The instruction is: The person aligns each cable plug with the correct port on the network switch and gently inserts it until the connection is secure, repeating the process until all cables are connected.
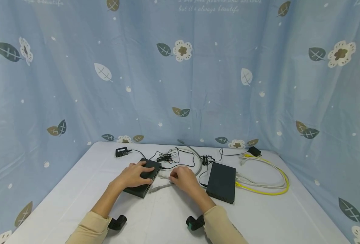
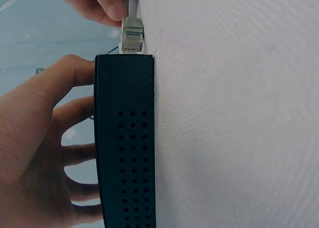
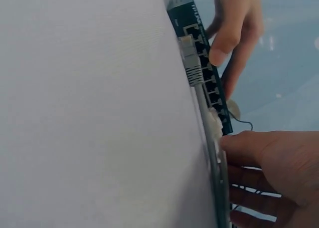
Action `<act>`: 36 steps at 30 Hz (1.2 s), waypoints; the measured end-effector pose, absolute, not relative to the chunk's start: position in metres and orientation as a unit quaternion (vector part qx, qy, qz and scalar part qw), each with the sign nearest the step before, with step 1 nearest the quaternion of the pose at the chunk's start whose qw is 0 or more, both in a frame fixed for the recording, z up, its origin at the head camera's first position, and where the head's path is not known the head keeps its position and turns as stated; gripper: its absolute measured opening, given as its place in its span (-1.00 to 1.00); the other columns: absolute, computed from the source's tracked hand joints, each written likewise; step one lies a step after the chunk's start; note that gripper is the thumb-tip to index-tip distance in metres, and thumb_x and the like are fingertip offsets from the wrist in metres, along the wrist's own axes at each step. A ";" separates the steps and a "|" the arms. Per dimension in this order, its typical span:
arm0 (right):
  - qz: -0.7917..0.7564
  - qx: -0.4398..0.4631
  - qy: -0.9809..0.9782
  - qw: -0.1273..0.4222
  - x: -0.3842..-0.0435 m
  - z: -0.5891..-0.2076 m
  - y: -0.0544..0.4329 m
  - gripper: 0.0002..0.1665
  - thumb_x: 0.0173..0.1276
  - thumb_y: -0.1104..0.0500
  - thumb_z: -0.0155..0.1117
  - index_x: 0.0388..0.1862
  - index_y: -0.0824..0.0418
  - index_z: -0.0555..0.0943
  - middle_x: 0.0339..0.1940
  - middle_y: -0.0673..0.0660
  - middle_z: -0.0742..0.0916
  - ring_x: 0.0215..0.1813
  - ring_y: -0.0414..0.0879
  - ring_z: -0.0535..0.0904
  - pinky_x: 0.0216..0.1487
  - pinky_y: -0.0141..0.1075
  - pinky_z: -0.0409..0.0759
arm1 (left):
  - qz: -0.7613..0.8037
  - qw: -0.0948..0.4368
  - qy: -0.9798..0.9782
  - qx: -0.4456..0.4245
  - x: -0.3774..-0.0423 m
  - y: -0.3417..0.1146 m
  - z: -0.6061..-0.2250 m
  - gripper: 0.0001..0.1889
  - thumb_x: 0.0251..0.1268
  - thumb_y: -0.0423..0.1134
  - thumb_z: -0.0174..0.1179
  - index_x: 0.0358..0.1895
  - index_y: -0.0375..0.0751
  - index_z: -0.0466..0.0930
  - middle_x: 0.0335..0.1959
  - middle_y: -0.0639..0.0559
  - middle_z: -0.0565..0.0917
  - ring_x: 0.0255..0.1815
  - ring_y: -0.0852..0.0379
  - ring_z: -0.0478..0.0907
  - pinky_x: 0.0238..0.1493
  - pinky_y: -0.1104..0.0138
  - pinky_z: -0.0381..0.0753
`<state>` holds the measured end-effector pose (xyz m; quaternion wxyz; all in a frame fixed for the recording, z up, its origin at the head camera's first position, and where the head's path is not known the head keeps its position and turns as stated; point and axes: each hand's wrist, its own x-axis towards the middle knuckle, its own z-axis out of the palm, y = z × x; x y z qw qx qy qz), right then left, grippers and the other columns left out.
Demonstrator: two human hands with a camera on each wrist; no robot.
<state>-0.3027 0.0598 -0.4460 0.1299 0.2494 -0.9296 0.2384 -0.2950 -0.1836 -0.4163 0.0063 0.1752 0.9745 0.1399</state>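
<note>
My left hand (image 1: 132,175) rests on top of a black network switch (image 1: 138,190), fingers spread over its upper face and thumb near the port edge. The right wrist view shows its row of ports facing my right hand (image 1: 184,179). Between thumb and fingers, my right hand pinches a pale network cable (image 3: 215,122), its plug close by the far ports. A second, grey cable's clear plug (image 3: 188,46) lies on the table in front of the ports, and its cord runs back under my right hand.
A second black switch (image 1: 221,183) stands right of my right hand, with white cables and a yellow cable (image 1: 269,193) at its side. Bundled black power cords (image 1: 166,157) lie behind, with adapters (image 1: 121,152) at the back left and right. A patterned curtain (image 1: 180,84) hangs behind the table.
</note>
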 end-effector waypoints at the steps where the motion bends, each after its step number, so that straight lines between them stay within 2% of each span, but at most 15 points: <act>1: 0.237 0.251 -0.930 0.124 -0.303 -0.444 0.060 -0.92 0.28 0.11 0.40 -0.37 0.07 0.77 -0.47 -0.09 0.74 -0.46 -0.33 0.54 -0.39 -0.47 0.48 | 0.140 0.006 0.975 0.175 -0.295 -0.184 -0.416 -0.41 0.13 0.13 0.34 0.26 0.06 0.59 0.43 -0.34 0.34 0.23 -0.56 0.37 0.00 -0.33 0.46; 9: 0.241 0.247 -0.935 0.085 -0.303 -0.441 0.061 -0.91 0.29 0.08 0.39 -0.37 0.05 0.76 -0.49 -0.11 0.72 -0.49 -0.36 0.49 -0.42 -0.47 0.45 | 0.137 0.004 0.974 0.180 -0.297 -0.185 -0.420 -0.41 0.14 0.16 0.32 0.26 0.09 0.59 0.42 -0.33 0.35 0.22 -0.54 0.39 0.01 -0.31 0.46; 21: 0.239 0.253 -0.934 0.082 -0.303 -0.437 0.060 -0.93 0.25 0.11 0.42 -0.35 0.08 0.77 -0.46 -0.07 0.75 -0.45 -0.32 0.55 -0.38 -0.44 0.50 | 0.138 0.006 0.975 0.176 -0.296 -0.185 -0.418 -0.42 0.15 0.14 0.31 0.26 0.10 0.58 0.43 -0.32 0.35 0.23 -0.53 0.39 0.02 -0.31 0.47; 36: 0.238 0.238 -0.939 0.071 -0.313 -0.442 0.060 -0.89 0.19 0.07 0.48 -0.48 0.00 0.71 -0.54 -0.14 0.70 -0.49 -0.33 0.50 -0.37 -0.41 0.47 | 0.138 0.009 0.976 0.169 -0.296 -0.184 -0.419 -0.42 0.15 0.14 0.32 0.27 0.11 0.58 0.44 -0.30 0.34 0.25 -0.52 0.37 0.03 -0.32 0.45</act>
